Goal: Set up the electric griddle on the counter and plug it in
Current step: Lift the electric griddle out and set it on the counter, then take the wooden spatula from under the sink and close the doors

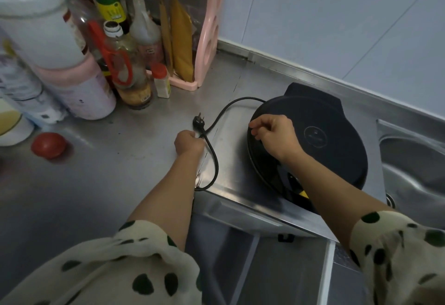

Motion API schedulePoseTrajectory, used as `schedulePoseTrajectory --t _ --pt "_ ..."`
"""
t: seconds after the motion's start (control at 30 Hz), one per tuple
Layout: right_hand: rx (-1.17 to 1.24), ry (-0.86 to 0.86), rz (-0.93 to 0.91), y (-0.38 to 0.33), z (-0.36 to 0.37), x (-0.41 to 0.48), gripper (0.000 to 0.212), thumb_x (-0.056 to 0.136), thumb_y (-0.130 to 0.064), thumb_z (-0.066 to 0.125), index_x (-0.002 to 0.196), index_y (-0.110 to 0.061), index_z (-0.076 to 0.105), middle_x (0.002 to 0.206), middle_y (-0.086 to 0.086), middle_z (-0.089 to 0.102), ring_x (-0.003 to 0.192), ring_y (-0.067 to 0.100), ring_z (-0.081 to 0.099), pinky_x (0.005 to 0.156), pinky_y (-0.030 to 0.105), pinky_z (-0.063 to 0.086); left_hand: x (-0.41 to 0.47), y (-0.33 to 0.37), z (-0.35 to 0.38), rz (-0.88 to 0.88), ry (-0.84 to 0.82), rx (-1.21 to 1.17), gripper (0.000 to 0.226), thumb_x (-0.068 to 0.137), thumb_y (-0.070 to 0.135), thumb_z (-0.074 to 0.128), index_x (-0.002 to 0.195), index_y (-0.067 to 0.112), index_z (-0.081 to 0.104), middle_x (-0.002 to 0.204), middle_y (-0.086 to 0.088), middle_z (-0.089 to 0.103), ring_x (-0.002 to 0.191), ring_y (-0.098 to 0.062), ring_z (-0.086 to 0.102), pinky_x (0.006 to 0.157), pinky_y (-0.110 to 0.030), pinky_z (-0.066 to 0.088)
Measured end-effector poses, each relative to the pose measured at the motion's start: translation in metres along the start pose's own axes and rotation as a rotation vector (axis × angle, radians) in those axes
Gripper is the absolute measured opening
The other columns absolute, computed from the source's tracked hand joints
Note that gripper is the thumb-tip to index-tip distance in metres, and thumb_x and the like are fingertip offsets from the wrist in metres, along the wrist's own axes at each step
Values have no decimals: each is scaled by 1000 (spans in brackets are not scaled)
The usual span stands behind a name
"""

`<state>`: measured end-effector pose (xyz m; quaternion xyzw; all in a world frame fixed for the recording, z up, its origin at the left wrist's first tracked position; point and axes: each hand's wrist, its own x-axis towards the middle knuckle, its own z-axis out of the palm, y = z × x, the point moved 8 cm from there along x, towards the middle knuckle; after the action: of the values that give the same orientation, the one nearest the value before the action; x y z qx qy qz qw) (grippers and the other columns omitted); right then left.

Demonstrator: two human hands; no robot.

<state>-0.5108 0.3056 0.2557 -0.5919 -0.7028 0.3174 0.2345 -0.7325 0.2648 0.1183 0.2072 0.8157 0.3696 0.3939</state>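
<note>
The electric griddle (310,141) is a round, flat, matte black appliance with its lid shut, a faint ring mark at the middle of the lid and a squared hinge block at its far edge. It sits on the steel bench (149,150), close to the back wall and just left of the sink (414,160). One black power cord (214,160) leaves the griddle's far-left side, curves toward the left and loops back toward the bench's front edge. Its single plug (199,120) lies on the bench with its prongs pointing away from the person, toward the bottles at the back left. The left hand (189,143) is closed around the cord just behind the plug. The right hand (273,133) rests on the lid's left rim, fingers curled and pinched together; whether it grips anything cannot be told. One red tomato (49,145) lies well to the left.
</note>
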Motion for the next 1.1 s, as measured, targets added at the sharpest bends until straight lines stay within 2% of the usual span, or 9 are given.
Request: schedulePoseTrajectory --t 0.17,0.37,0.5,0.67,0.77,0.83,0.93,1.1 --pt "-5 -22 -9 -3 2 -3 34 84 5 44 97 -7 73 85 4 68 74 13 63 73 20 51 -7 10 -3 22 -4 45 44 86 3 61 129 6 56 134 -16 56 124 -32 54 104 -33 43" --pt "8 -21 0 -11 -13 -14 33 85 5 45 98 -7 72 85 4 68 74 12 63 66 14 48 -27 40 -7 157 4 112 37 87 2 56 123 4 60 127 -15 61 117 -31 58 94 -30 46" --pt "24 4 -10 -18 -32 -29 31 85 5 47 99 -6 73 87 8 70 82 20 66 77 28 56 -54 68 -11 244 11 28 33 89 5 55 120 5 63 127 -13 62 116 -30 58 98 -31 45" --pt "-11 40 -42 -19 -69 -58 29 86 3 49 95 -9 73 84 0 66 85 18 65 82 31 54 -103 100 -16 374 35 -26 19 90 13 57 104 7 68 111 -13 69 103 -29 63 91 -31 49" --pt "-6 60 -32 -10 -97 -82 28 86 2 50 93 -10 73 83 -1 67 83 16 66 80 30 56 -144 116 -12 475 13 -48 16 89 17 57 95 6 68 97 -13 71 93 -29 66 89 -39 54" --pt "0 84 -24 -1 -117 -101 26 86 2 51 92 -10 73 84 -1 68 84 16 66 82 30 56 -174 123 -3 524 -14 -55 15 90 20 57 85 10 66 85 -8 69 79 -23 64 81 -37 53" --pt "17 117 8 23 -151 -137 25 84 1 52 91 -9 74 84 4 70 84 21 68 84 35 57 -233 125 21 596 -81 -52 25 90 27 56 67 18 60 67 2 63 65 -15 58 74 -33 50" --pt "36 150 25 69 -197 -201 24 82 3 54 92 -5 74 86 11 72 85 26 69 85 39 56 -322 101 70 666 -141 15 32 88 34 56 70 10 65 57 5 62 58 -15 57 68 -31 50"
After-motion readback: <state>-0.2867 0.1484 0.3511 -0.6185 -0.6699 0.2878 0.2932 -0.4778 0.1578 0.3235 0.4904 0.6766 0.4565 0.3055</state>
